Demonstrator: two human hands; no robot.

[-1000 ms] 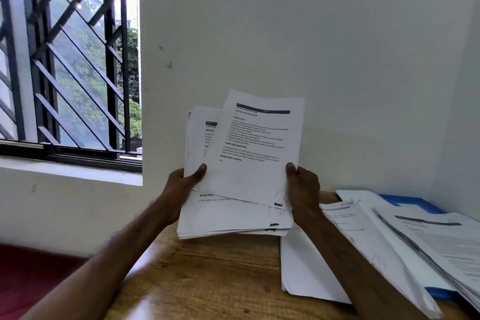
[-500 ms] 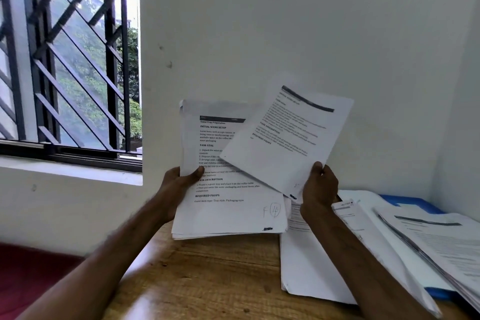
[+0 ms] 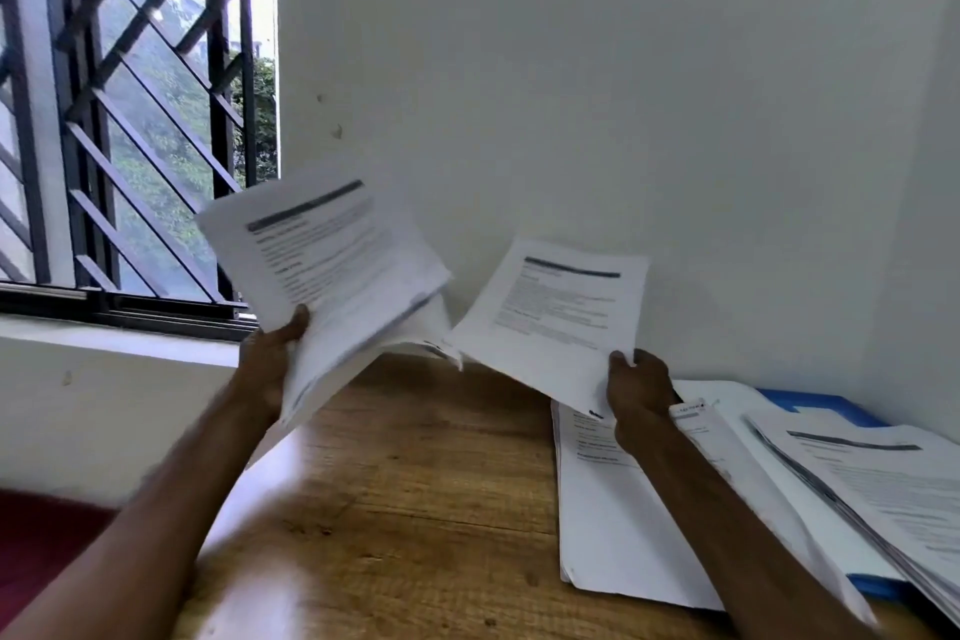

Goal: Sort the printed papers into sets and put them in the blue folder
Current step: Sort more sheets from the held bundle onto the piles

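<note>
White printed pages everywhere, basically. The person's left hand (image 3: 272, 364) grips a thick stack of papers (image 3: 332, 265) by its lower left edge, thumb on the front. That stack is blurry and tilted, with its dark header bar rising to the right and its long axis running down and slightly right. The right hand (image 3: 641, 390) pinches one single sheet (image 3: 556, 322) at its bottom right corner, header end up toward the wall (image 3: 623, 68), long side near upright and leaning a bit left at the bottom. Sheet and stack are held above the wooden desk (image 3: 415, 509), corners almost meeting.

Count: one held stack, one loose sheet, at least two piles lying on the desk, namely a flat pile (image 3: 613, 535) and a fanned pile (image 3: 883, 489).

One blue folder (image 3: 810, 403) sits underneath those by the right corner, mostly buried. The right forearm crosses over the flat pile. A barred window (image 3: 130, 120) sits to the left.
</note>
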